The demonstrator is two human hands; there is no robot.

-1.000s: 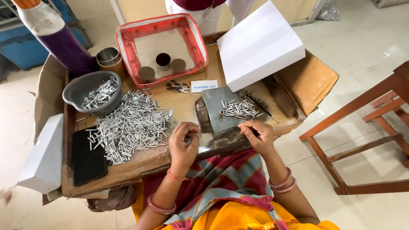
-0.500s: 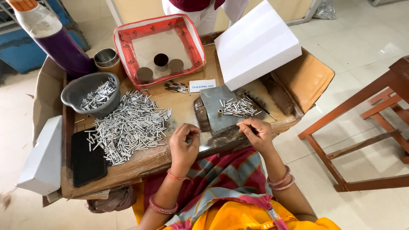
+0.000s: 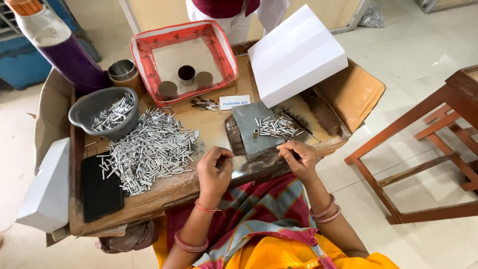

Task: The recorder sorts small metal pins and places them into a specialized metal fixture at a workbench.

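White box at table's far right, small white label mid-table, dark phone screen near left, white box beside it

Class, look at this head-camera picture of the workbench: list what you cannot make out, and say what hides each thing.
1. Left hand: fingers curled, so whatever they pinch is hidden.
2. Right hand: its grip is too small to make out.
3. Purple bottle: its top is cut off by the picture's upper edge.
4. Person behind the red tray: only lower clothing shows; the rest is cut off.
5. Bench under the white box: covered.
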